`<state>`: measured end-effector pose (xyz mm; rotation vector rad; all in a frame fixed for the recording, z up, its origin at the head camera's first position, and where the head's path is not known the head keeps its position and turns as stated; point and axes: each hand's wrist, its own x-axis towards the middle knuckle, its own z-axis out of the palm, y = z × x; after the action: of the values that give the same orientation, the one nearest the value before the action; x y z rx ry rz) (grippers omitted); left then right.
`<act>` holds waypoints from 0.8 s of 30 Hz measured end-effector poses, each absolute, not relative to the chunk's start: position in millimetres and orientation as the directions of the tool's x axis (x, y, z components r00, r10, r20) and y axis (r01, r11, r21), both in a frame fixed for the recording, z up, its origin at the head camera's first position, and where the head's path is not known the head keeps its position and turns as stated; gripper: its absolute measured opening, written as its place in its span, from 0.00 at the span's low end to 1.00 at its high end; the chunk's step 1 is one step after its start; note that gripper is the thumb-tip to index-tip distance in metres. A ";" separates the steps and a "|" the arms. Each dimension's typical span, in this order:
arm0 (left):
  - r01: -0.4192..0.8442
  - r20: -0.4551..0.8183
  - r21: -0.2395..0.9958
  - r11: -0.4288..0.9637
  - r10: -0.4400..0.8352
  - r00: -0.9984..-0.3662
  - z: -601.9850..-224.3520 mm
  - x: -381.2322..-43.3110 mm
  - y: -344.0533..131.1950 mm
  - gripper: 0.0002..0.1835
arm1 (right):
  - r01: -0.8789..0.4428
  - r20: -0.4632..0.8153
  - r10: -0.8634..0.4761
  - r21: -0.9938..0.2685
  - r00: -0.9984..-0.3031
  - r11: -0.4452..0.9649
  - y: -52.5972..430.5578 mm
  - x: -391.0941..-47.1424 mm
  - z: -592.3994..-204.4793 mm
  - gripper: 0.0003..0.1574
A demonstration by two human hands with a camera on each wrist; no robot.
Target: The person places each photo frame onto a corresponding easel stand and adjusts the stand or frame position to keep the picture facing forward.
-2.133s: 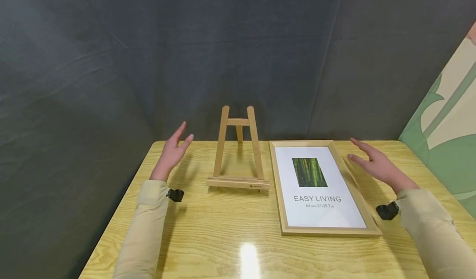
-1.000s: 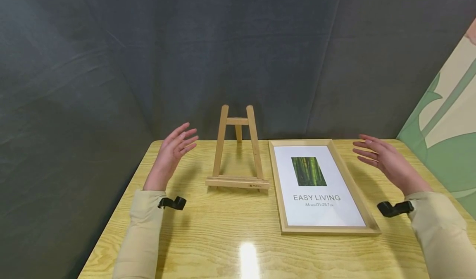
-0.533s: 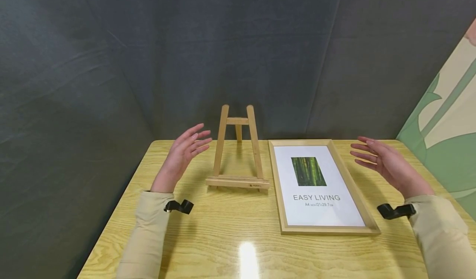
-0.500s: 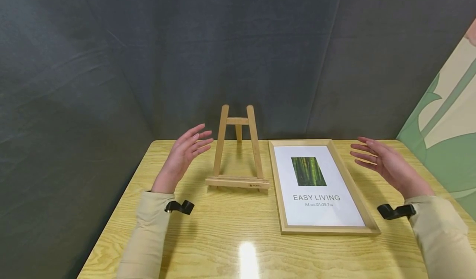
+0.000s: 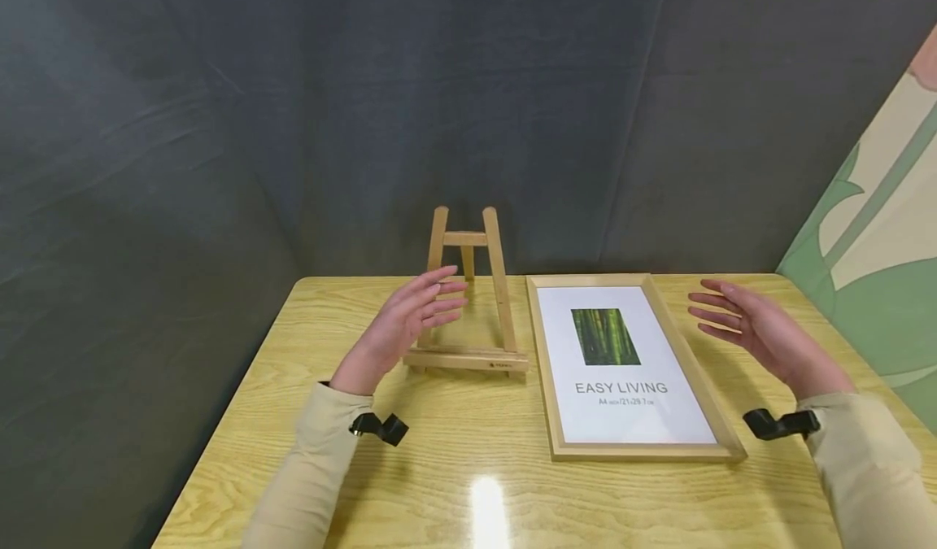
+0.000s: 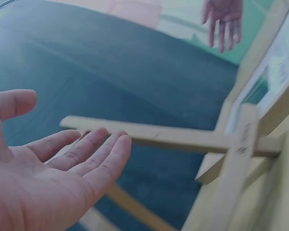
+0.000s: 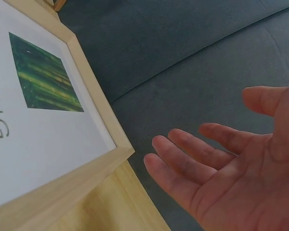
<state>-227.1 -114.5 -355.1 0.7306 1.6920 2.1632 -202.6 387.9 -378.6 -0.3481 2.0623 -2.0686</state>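
A small wooden easel [image 5: 500, 289] stands upright near the middle of the table's back part. My left hand [image 5: 401, 321] hovers in front of its left leg, fingers extended and holding nothing; whether it touches the wood I cannot tell. In the left wrist view the easel [image 6: 183, 139] lies just beyond the fingertips. Flat on the table to the easel's right is a light wooden picture frame [image 5: 545, 370], with a bamboo print and the words EASY LIVING. To the right of that frame, my right hand [image 5: 769, 329] is raised with relaxed, empty fingers.
The wood-grain table [image 5: 439, 468] reaches back to a dark grey cloth [image 5: 468, 110] that hangs behind and on the left. A painted wall [image 5: 878, 248] with green leaf shapes borders the right side. Each wrist carries a small black camera [image 5: 381, 427].
My left hand has moved rightward and slightly down, from beside the easel to in front of its left leg. The right hand stays almost in place. Easel and picture frame have not moved.
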 end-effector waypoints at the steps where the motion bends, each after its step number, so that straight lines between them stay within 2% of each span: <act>1: 0.060 0.194 0.965 -0.256 0.541 -0.818 -356.9 -226.2 -109.4 0.24 | -0.020 0.020 -0.305 -1.000 -0.952 -0.002 388.9 -201.9 -379.7 0.18; 3: 0.034 0.167 0.971 -0.237 0.569 -0.805 -360.6 -223.7 -99.8 0.23 | -0.007 0.013 -0.324 -1.000 -0.946 -0.020 390.9 -201.1 -382.9 0.19; 7: -0.022 0.124 0.974 -0.226 0.612 -0.781 -368.6 -218.3 -85.7 0.24 | 0.015 -0.023 -0.308 -0.999 -0.951 0.029 392.0 -199.4 -387.9 0.19; 15: -0.111 0.061 0.973 -0.203 0.688 -0.724 -387.0 -207.6 -66.2 0.26 | 0.038 -0.073 -0.260 -0.990 -0.963 0.135 396.2 -196.2 -392.6 0.33; 24: -0.204 -0.004 0.961 -0.185 0.731 -0.683 -407.4 -199.7 -51.4 0.24 | 0.079 -0.102 -0.272 -0.992 -0.957 0.094 399.9 -194.9 -400.9 0.22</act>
<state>-199.7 -51.4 -407.4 0.6266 1.4536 1.9242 -194.9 399.9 -400.9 -0.1924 2.1136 -1.9452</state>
